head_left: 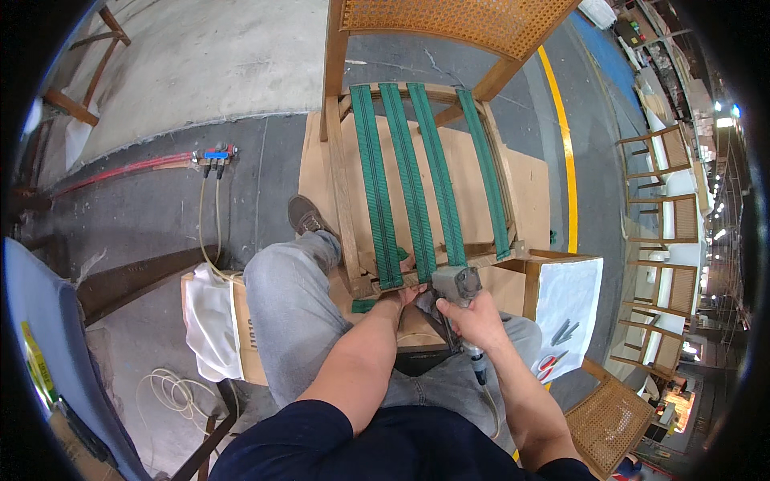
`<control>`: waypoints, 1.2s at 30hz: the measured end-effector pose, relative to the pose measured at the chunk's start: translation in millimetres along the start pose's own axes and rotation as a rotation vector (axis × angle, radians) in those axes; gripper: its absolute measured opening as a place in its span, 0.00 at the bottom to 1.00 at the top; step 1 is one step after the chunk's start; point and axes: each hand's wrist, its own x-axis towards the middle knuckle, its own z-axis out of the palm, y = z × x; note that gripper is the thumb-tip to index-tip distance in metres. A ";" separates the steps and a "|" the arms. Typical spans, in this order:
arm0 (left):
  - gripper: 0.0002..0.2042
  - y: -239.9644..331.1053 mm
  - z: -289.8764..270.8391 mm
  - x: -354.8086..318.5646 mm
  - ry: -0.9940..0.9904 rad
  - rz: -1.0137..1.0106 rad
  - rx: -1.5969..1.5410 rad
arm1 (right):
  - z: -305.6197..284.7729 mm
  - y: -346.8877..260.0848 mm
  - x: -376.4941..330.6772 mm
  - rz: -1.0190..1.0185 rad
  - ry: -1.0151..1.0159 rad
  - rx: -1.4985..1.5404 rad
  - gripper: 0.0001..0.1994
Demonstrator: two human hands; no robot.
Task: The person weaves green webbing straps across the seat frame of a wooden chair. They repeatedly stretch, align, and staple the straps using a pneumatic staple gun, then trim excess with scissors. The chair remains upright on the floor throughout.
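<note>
A wooden chair frame (345, 192) stands before me, its woven cane backrest (457, 18) away from me. Several green webbing straps (399, 160) run from the back rail to the front rail, with a wider gap before the rightmost one. My right hand (473, 319) is closed round the handle of a grey air staple gun (459, 283), whose head is at the front rail, by the end of the third strap. My left hand (409, 293) wraps the front rail from below, beside the second strap; some fingers show inside the frame, the rest are hidden.
Scissors (550, 365) and staple strips (565, 332) lie on a white-covered box at right. An air hose (218, 216) runs to a fitting (216, 154) at left. Cardboard (529, 188) lies under the chair. More cane chairs (674, 218) line the right side.
</note>
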 end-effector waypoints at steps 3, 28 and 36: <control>0.12 -0.8 -3.2 2.6 0.082 -0.025 -0.010 | 4.9 1.1 -3.8 -0.003 -0.019 0.036 0.16; 0.17 -23.0 67.2 -114.9 -0.267 0.031 1.529 | -63.4 28.5 -40.9 -0.232 0.192 0.427 0.11; 0.14 81.5 153.3 -111.4 0.214 -0.070 1.011 | -42.8 21.0 -30.7 -0.136 0.112 0.387 0.09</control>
